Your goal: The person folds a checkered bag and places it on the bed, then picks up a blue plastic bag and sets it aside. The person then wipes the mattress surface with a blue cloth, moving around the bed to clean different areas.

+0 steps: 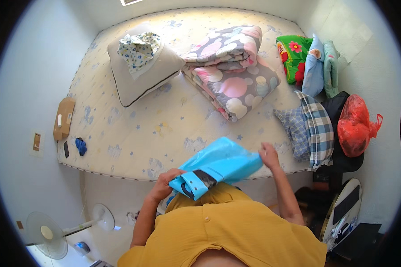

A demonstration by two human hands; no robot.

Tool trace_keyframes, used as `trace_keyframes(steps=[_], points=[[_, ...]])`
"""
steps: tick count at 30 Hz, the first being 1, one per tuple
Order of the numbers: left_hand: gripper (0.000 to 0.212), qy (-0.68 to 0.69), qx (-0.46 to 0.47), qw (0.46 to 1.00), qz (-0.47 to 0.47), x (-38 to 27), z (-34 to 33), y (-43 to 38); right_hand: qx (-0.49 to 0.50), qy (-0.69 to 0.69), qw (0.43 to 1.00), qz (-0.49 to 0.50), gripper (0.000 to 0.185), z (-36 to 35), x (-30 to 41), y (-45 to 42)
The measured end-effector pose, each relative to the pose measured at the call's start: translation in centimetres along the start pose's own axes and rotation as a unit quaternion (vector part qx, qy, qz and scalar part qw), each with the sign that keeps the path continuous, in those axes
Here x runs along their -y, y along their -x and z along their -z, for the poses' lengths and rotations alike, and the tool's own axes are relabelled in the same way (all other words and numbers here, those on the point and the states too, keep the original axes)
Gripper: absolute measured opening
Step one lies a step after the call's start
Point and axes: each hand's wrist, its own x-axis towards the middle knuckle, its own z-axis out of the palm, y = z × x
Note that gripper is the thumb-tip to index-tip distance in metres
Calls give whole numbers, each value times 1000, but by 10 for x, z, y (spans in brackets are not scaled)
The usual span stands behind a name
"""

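Note:
A glossy light-blue plastic bag (220,158) stretches between my hands, just in front of my yellow shirt at the near edge of the mattress. My left hand (165,183) grips its left end, beside a black handle opening, small round snaps and a dark band. At the opposite end, my right hand (270,156) is closed on the bag's right corner, slightly blurred. The bag looks flat, and I cannot tell whether anything is inside it.
The patterned mattress (147,133) carries a beige cushion (143,83) with a printed cloth (137,50), a folded dotted quilt (234,86), several pillows (317,123) and a red plastic bag (354,126). A cardboard box (64,118) lies left. A standing fan (46,233) is at lower left.

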Motion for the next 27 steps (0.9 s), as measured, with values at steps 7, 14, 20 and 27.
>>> trace_keyframes(steps=[7,14,20,27], points=[[17,222,-83,960,151,-11,22,-31,373,-51,893,246,63,60,120,2],[54,311,-150,931,116,38,52,-61,343,-478,802,-102,35,34,65,20],[86,606,-83,761,215,104,-73,-65,241,-615,733,-162,35,9,50,25],[62,442,-68,840,307,110,-120,-94,276,-579,742,-198,55,26,4,46]])
